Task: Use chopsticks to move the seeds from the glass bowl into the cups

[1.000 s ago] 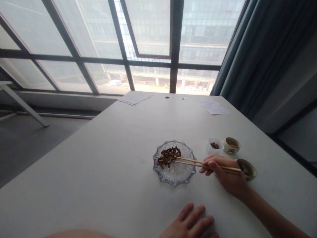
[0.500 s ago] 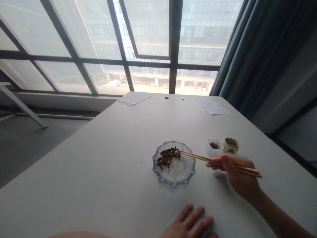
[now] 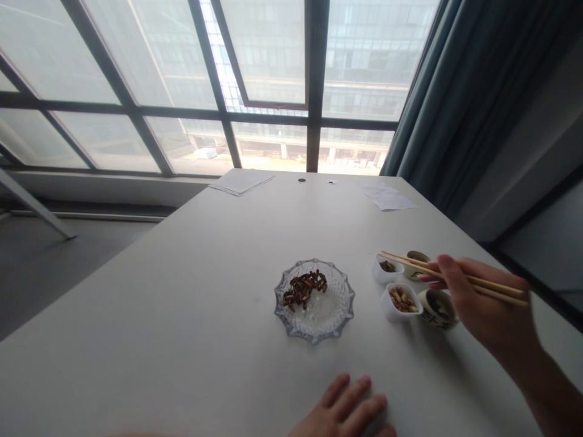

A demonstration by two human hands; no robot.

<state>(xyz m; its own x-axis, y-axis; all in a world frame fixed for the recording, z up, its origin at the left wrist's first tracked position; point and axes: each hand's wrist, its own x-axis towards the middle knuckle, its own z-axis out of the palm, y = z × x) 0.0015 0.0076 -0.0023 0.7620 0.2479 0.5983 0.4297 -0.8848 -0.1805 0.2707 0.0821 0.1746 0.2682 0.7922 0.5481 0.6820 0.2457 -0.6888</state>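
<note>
My right hand (image 3: 487, 309) is pinching wooden chopsticks (image 3: 450, 276), tips hovering over a small white cup (image 3: 386, 270); my left hand (image 3: 346, 413) is lying flat, fingers spread, empty, on the table (image 3: 182, 315).

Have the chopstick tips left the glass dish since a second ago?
Yes. The chopsticks in the right hand have swung right, off the glass dish; their tips now hang over the small white cup.

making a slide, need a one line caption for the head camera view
Right hand holds chopsticks above small cups beside a glass dish of dark seeds; left hand lies flat on the white table.
</note>
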